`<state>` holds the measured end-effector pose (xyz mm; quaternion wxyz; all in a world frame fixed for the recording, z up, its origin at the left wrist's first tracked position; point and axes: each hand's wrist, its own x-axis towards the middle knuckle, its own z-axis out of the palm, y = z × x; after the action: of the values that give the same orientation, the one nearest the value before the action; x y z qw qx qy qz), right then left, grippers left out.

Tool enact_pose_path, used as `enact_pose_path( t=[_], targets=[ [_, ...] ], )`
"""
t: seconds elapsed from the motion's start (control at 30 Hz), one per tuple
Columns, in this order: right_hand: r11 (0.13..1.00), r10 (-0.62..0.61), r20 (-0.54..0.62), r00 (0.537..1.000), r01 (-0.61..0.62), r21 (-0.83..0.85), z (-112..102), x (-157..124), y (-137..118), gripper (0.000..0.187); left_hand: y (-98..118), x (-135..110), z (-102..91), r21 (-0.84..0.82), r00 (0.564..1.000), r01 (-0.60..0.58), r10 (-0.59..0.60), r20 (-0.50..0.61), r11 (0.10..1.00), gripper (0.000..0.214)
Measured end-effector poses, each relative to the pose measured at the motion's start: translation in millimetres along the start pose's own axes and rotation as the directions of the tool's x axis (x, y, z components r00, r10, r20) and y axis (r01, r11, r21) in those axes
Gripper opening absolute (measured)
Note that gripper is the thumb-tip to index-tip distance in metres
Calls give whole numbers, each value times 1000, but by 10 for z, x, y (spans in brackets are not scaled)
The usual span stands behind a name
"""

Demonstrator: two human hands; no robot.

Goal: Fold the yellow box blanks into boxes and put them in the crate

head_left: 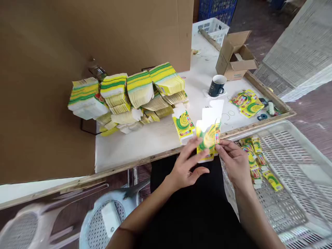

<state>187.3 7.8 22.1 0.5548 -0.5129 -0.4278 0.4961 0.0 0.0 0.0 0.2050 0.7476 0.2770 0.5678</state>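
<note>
A yellow and green printed carton (209,138) stands upright at the table's front edge, its white top flaps raised. The thumb and fingers of my right hand (234,162) pinch its lower right edge. My left hand (187,166) is spread, fingertips over the carton's front and thumb apart; whether they press on it I cannot tell. Just left of it, another carton (183,125) lies on the table with a white flap showing. Farther left, flat carton blanks (140,88) are stacked in several thick bundles.
A plastic crate (298,138) at my right holds several cartons (272,180). On the table (160,138) are a dark mug (215,87), a cardboard box (234,57) and loose cartons (247,103). A big cardboard sheet (129,31) borders the left; a stool (103,221) stands below.
</note>
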Motion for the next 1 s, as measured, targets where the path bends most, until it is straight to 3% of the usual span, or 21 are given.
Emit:
enact_pose_path(
  t=[0.03, 0.1, 0.17, 0.27, 0.33, 0.53, 0.67, 0.83, 1.0],
  targets=[
    [1000, 6, 10, 1000, -6, -1, 12, -21, 3, 27, 2, 8, 0, -113, 986, 141, -150, -73, 984, 70],
    [1000, 25, 42, 999, -25, 11, 39, -58, 10, 28, 4, 27, -5, -348, 905, 356, -412, -101, 867, 67],
    [997, 54, 97, 994, -59, 44, 69, -79, 20, 28, 3, 51, -21, -563, 806, 504, -591, 34, 655, 62],
    [985, 97, 183, 978, -121, 121, 122, -81, 34, 26, 9, 92, -55, -700, 700, 626, -644, 309, 345, 62],
    [974, 111, 219, 969, -150, 167, 157, -73, 42, 24, 19, 118, -74, -729, 694, 628, -619, 367, 271, 63],
    [984, 65, 171, 983, -91, 154, 193, -74, 75, 24, -4, 150, -72, -737, 721, 612, -585, 372, 287, 57],
    [999, 23, 150, 988, -28, 29, 177, -94, 102, 32, -48, 142, -20, -707, 692, 628, -649, 315, 327, 53],
    [997, 8, 81, 997, -1, -84, 207, -113, 120, 30, -43, 147, 65, -595, 618, 691, -762, 193, 410, 50],
    [977, -82, 20, 996, 85, -195, 201, -84, 157, 27, -12, 161, 74, -510, 643, 675, -765, 51, 533, 58]
  ],
)
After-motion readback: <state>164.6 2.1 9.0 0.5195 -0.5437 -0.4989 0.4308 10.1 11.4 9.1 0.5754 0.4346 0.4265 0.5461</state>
